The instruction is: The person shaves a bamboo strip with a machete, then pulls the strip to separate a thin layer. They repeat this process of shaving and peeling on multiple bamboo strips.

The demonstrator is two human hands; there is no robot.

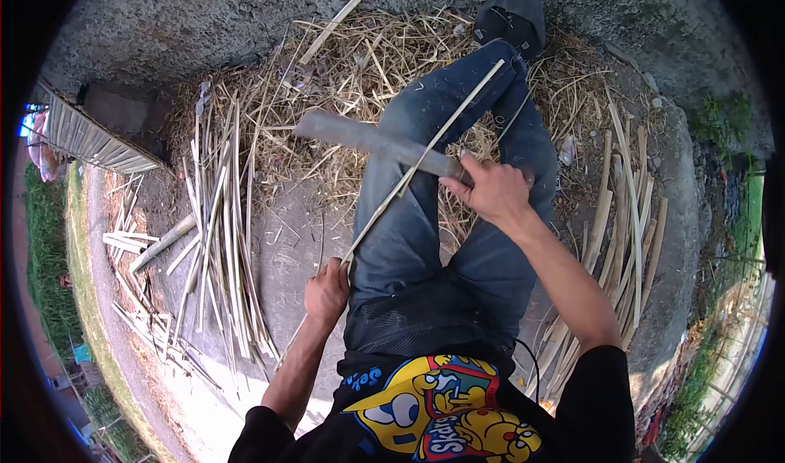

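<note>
My right hand (497, 188) is wrapped round the handle end of a wide flat blade (360, 134), which points to the left across my thighs. A long thin strip (458, 111) runs diagonally over my jeans, from near my knee down to my left hand (327, 290). The fingers of my left hand are closed on that strip beside my left thigh. The blade crosses the strip near its middle, where a split piece (404, 187) shows. The strip's lower end continues past my left hand toward the ground.
Long split strips (221, 234) lie in a pile at the left, and more strips (630, 218) at the right. Shavings (360, 62) cover the ground ahead, below a rough wall (204, 22). A slatted object (90, 136) stands at the far left.
</note>
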